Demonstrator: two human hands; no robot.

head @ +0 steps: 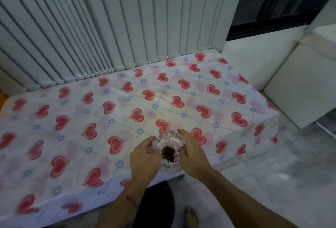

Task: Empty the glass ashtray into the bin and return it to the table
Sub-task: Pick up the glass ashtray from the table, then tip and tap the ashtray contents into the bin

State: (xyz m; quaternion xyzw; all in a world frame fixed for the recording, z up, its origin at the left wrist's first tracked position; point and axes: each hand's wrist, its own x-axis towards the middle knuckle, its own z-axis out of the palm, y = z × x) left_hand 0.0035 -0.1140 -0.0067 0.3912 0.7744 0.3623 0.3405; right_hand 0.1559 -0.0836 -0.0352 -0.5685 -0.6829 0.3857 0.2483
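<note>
A clear cut-glass ashtray [168,140] with a dark brown clump of ash in its middle is at the near edge of the table [72,129], which wears a white cloth printed with red hearts. My left hand [143,156] grips the ashtray's left side. On the opposite rim, my right hand [190,153] holds the right side. Whether the ashtray rests on the cloth or is just above it cannot be told. No bin is in view.
Grey vertical blinds [109,24] hang right behind the table's far edge. A white cabinet or box [298,85] stands on the pale marble floor to the right. My bare foot [191,217] and a dark shape are on the floor below the table's edge.
</note>
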